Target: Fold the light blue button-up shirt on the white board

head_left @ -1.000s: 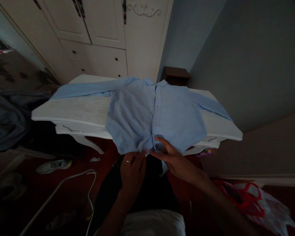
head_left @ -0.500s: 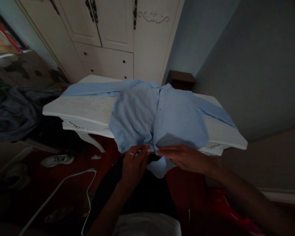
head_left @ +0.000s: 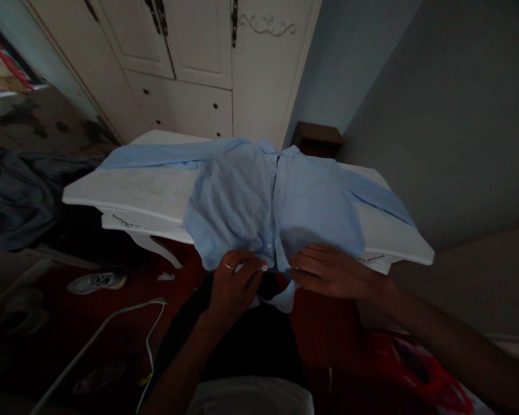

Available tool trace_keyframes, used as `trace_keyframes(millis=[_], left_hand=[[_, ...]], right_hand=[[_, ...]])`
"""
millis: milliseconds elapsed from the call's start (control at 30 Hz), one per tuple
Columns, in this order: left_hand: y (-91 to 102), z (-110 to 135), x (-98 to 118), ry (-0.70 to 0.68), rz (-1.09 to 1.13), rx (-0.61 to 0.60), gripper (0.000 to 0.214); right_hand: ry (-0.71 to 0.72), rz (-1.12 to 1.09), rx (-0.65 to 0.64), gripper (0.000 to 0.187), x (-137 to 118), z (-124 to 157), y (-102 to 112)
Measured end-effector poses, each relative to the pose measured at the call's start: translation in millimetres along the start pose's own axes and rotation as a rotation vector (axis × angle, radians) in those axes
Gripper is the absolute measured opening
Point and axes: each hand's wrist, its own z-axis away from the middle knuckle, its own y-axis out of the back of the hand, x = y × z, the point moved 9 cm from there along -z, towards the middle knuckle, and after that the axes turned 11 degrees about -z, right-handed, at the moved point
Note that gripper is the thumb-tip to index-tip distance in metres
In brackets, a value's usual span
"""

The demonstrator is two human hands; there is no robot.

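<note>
A light blue button-up shirt (head_left: pixel 229 196) lies spread on a white table (head_left: pixel 155 193), collar away from me and sleeves stretched to both sides. Its lower hem hangs over the near edge. My left hand (head_left: pixel 233 285), with a ring on one finger, pinches the left front panel near the bottom; a small white button (head_left: pixel 264 267) shows at its fingertips. The lower edge of the right front panel is gripped by my right hand (head_left: pixel 328 271), thumb below and fingers on top. Between the hands the two panels are apart.
A white wardrobe (head_left: pixel 199 46) stands behind the table, with a small brown box-like stand (head_left: pixel 318 135) to its right. Dark clothing (head_left: pixel 21 196) is heaped at left. On the red floor are a shoe (head_left: pixel 97 282), a white cable (head_left: pixel 104 328) and a red bag (head_left: pixel 424 374).
My right hand has moved slightly right, drawing the right panel's lower edge away from the left one. The gap has widened, and the button at my left fingertips now shows clearly.
</note>
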Motion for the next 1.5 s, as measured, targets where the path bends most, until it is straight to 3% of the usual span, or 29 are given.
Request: trace_keyframes(millis=[133, 267, 433, 600, 767, 933, 1100, 1500], left_hand=[[-1.7, -1, 11, -0.082, 0.05, -0.017, 0.015], [-6.1, -3, 23, -0.156, 0.126, -0.053, 0.019], [-1.9, -7, 25, -0.124, 0.145, -0.015, 0.018], [0.2, -9, 26, -0.107, 0.129, 0.002, 0.02], [-1.0, -8, 34, -0.186, 0.139, -0.011, 0.026], [-8.2, -7, 31, -0.172, 0.207, -0.115, 0.027], [-16.1, -6, 21, -0.089, 0.274, -0.188, 0.03], [-13.6, -4, 20, -0.078, 0.336, -0.218, 0.034]], right_hand=[[0.02, -0.041, 0.088, 0.02, 0, 3, 3], [0.044, -0.061, 0.102, 0.022, 3, 10, -9], [0.031, -0.033, 0.254, 0.02, 11, 24, -14], [0.162, 0.152, 0.424, 0.018, -9, 27, -7], [0.186, 0.231, 0.53, 0.018, -21, 20, -1], [0.17, 0.24, 0.552, 0.019, -24, 17, 3], [0.146, 0.235, 0.485, 0.018, -25, 12, -1], [0.061, 0.214, 0.584, 0.016, -19, 19, -8]])
